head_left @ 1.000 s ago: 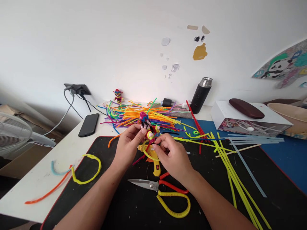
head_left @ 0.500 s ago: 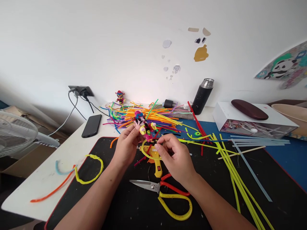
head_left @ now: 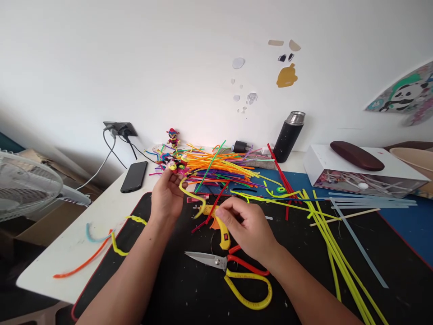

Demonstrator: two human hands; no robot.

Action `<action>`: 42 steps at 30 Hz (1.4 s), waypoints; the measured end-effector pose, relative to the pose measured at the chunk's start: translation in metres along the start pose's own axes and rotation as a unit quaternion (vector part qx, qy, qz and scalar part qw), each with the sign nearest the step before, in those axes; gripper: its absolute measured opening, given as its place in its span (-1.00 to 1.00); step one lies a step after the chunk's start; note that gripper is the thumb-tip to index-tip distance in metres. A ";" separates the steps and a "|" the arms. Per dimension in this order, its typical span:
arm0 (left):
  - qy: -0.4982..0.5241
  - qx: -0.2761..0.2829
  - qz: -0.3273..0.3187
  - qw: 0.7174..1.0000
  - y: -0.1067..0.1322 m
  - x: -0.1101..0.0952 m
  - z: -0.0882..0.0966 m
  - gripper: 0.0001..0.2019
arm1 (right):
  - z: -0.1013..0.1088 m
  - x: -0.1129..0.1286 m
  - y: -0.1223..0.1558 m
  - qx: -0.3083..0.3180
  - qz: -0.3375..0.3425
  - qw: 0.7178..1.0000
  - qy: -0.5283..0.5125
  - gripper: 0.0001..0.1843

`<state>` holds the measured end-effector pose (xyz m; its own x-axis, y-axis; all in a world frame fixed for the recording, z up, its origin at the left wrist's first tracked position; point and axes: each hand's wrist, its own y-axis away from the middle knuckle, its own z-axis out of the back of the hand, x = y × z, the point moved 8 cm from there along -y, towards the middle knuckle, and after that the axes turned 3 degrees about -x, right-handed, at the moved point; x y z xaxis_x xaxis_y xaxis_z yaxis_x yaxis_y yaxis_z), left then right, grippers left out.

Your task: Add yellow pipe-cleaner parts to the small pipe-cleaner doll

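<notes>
My left hand (head_left: 167, 198) is closed around a small pipe-cleaner doll (head_left: 173, 167), which lies tilted over in my fingers. A curved yellow pipe cleaner (head_left: 203, 206) trails from that hand, its free end hanging above the mat. Thumb and fingers of my right hand (head_left: 248, 223) are pinched together beside the handle of a yellow glue gun (head_left: 223, 232); whether anything is between them I cannot make out. Scissors (head_left: 207, 259) with red and yellow handles lie just below, blades pointing left.
Behind my hands spreads a heap of coloured pipe cleaners (head_left: 219, 162), with a second doll (head_left: 173, 137) by the wall. A black flask (head_left: 287, 140) and white box (head_left: 313, 164) stand right. Yellow-green stems (head_left: 333, 246) cross the mat; a phone (head_left: 134, 176) lies left.
My left hand has moved left and tipped the doll over. My right hand has come away from the doll, and the yellow pipe cleaner's loop has opened into a hanging curve.
</notes>
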<state>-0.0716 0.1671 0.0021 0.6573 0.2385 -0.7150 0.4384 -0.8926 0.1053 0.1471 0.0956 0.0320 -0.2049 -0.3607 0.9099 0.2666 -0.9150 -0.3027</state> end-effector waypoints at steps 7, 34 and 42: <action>0.014 -0.007 0.002 1.000 -0.005 -0.005 0.001 -0.93 | -0.008 -0.004 -0.001 0.032 -0.002 0.993 0.118 -0.75; 0.099 -0.067 0.075 0.990 -0.008 -0.009 0.009 -0.91 | -0.071 -0.014 -0.094 0.270 -0.009 0.803 0.531 -0.78; 0.110 -0.048 0.105 0.987 -0.002 -0.001 0.003 -0.93 | -0.083 -0.026 -0.101 0.300 -0.010 0.800 0.520 -0.80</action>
<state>-0.0748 0.1673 0.0012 0.8520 0.1389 -0.5048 0.3277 -0.8934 0.3073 0.0472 0.1829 0.0151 -0.8040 -0.5878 0.0900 0.5935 -0.7839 0.1822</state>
